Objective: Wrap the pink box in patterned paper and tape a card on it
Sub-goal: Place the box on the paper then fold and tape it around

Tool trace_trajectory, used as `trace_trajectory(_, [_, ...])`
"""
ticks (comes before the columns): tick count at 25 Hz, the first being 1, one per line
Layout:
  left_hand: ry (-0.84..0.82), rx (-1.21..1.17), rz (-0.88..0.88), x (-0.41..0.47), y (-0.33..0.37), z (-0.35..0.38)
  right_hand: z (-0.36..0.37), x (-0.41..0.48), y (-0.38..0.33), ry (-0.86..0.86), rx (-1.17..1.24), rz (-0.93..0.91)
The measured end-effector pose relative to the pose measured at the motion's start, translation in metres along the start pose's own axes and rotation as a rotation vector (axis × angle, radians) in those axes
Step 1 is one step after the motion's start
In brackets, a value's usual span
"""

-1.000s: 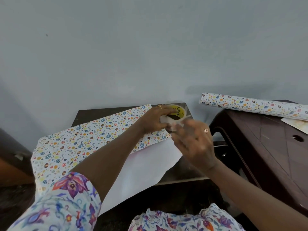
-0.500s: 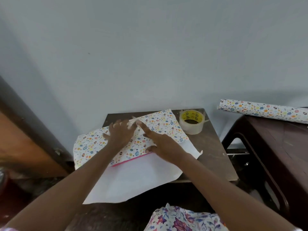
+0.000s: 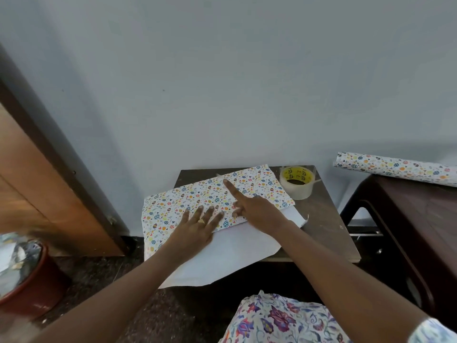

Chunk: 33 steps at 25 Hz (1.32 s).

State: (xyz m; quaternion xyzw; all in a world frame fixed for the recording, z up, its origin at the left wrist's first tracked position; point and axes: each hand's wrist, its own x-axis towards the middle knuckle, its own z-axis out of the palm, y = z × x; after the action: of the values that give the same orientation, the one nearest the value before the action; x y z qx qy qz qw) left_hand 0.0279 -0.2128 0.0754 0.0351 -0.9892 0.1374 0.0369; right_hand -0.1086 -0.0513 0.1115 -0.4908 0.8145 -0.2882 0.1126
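Patterned paper (image 3: 257,184) lies folded over the box on a small dark table (image 3: 324,219), its white underside (image 3: 222,256) hanging over the front edge. The pink box is hidden under the fold. My left hand (image 3: 200,226) lies flat, fingers spread, on the fold's near edge. My right hand (image 3: 252,206) points its index finger along the paper's top, pressing near a strip of clear tape; its other fingers are curled. A tape roll (image 3: 298,183) with a yellow core stands at the table's back right corner. No card is visible.
A roll of the same patterned paper (image 3: 395,168) lies on a dark wooden table (image 3: 420,219) at the right. A wooden door (image 3: 37,194) stands at the left, a red-rimmed bin (image 3: 27,280) on the floor below it. A pale wall is behind.
A second ago both hands held the tape roll; it now stands on the table. Both hands moved onto the paper, and my right index finger has slid farther up along the fold.
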Motion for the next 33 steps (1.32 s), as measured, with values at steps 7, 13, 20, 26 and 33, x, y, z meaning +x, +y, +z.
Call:
trace_trajectory(7, [-0.082,-0.044,-0.026,0.0,0.008,-0.008,0.01,0.0,0.002,-0.035,0.07,-0.038])
trace_trajectory(13, [-0.069,-0.158,-0.221,0.007,0.008,-0.031,0.025,-0.01,0.005,0.116,-0.026,-0.097])
trace_trajectory(20, [-0.168,-0.035,-0.18,0.018,-0.008,-0.031,0.036,-0.008,0.013,0.202,-0.049,-0.144])
trace_trajectory(26, [-0.154,0.109,-0.087,0.02,-0.008,-0.031,0.032,-0.018,0.017,0.225,0.158,-0.073])
trace_trajectory(33, [-0.124,0.253,0.036,0.026,-0.013,-0.026,0.024,-0.02,0.028,0.208,-0.125,-0.142])
